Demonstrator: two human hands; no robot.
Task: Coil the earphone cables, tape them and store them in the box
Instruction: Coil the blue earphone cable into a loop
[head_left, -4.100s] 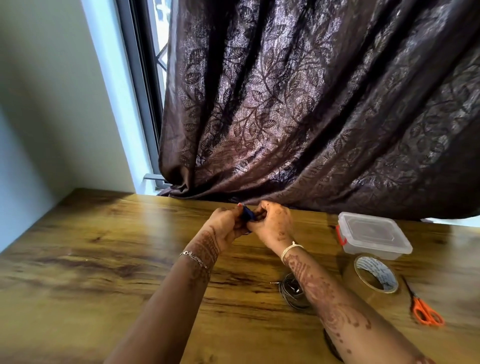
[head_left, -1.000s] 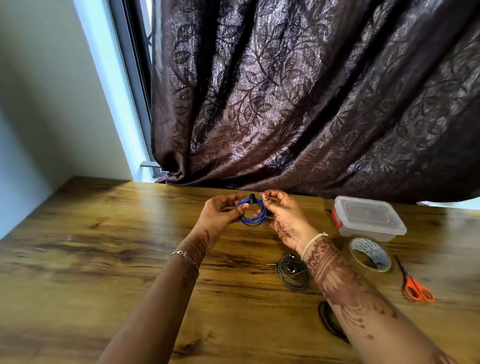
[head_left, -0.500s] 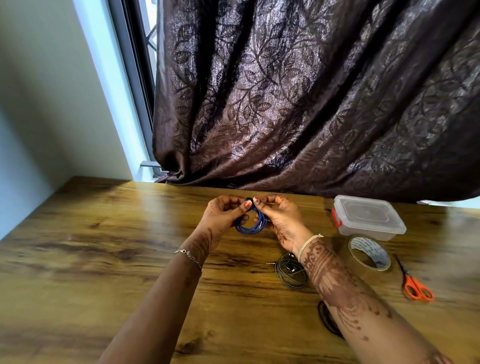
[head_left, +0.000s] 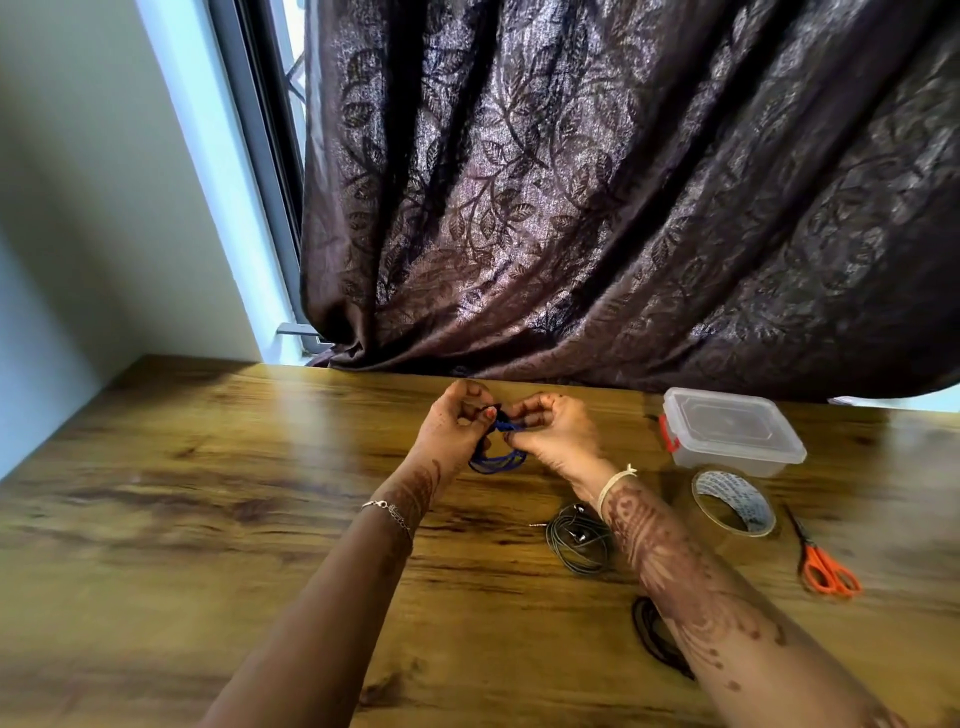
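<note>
Nearest, low right: dark thin cable coil (head_left: 647, 631) flat on the wooden desk (head_left: 208, 519), mostly hidden behind the right forearm. Just beyond: black coiled earphone cable (head_left: 574, 545), flat on the desk, silvery plug poking out left, forearm crossing its right edge. Far right, approx same depth: orange-handled scissors (head_left: 826, 569), blades pointing away. Left of the blades: clear tape roll (head_left: 733, 501), lying flat, just in front of the box.

Mid-desk: left hand (head_left: 452, 431) and right hand (head_left: 558, 436) close together, almost touching. Fingers (head_left: 470, 402) of both are curled in, pinching the top of the blue earphone cable coil (head_left: 498, 460). Rest of the loop hangs below, between the wrists. Can't tell if the loop touches the desk. Thin chain bracelet on left wrist, pale band on right.

Right of the hands, well apart: clear plastic box (head_left: 732, 431), lid on, red latch on its left end, near the desk's back edge.

Behind: dark brown leaf-pattern curtain (head_left: 597, 208), window frame (head_left: 260, 156) at its left.
</note>
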